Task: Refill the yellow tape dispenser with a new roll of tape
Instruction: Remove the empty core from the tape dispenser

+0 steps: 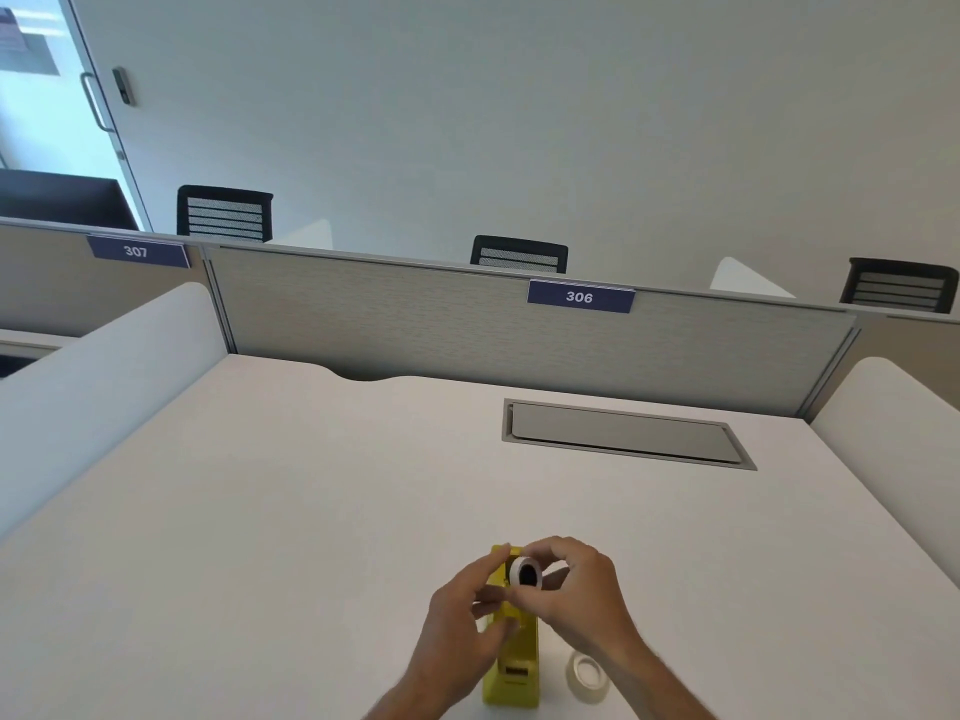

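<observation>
The yellow tape dispenser [511, 672] stands on the white desk [311, 511] near its front edge, its long side pointing away from me. Just above the dispenser's far end, my right hand [582, 589] pinches a small white ring with a black centre [525, 572]. My left hand [462, 615] also touches this ring with its fingertips and rests against the dispenser's left side. A translucent tape roll [589, 674] lies flat on the desk to the right of the dispenser, partly under my right wrist.
A grey cable hatch [623, 433] is set flush into the desk at the far right. A grey partition [415, 324] with a 306 label closes the back. White curved side panels [104, 376] flank the desk. Black chairs stand beyond.
</observation>
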The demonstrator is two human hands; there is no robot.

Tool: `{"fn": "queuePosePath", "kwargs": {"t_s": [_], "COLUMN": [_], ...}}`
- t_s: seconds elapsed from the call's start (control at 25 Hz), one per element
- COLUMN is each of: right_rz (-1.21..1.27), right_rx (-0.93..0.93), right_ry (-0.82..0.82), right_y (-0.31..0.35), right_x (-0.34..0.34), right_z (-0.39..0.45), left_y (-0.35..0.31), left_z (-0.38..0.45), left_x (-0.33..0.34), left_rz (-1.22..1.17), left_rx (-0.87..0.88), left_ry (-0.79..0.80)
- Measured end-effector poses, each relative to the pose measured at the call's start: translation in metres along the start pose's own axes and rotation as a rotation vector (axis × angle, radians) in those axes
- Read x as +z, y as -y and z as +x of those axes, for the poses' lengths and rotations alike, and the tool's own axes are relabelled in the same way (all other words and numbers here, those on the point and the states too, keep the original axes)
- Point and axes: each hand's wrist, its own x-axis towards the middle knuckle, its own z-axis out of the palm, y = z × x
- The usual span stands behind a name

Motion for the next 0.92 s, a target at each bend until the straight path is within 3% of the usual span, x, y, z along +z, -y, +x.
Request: {"fn": "queuePosePath", "kwargs": {"t_s": [0.4, 0.92], "right_rz": [0.452, 0.244], "right_rx": [0.212, 0.150], "right_ry": [0.203, 0.068], "right_y": [0.004, 0.004], "right_x": [-0.013, -0.009], "right_z": [-0.013, -0.017], "left_y": [-0.006, -0.013], "left_z": [0.001, 0.005], "left_x": [0.002, 0.001], "left_rz": [-0.192, -0.243], "left_rx": [-0.038, -0.018], "left_ry": [-0.022, 0.007]}}
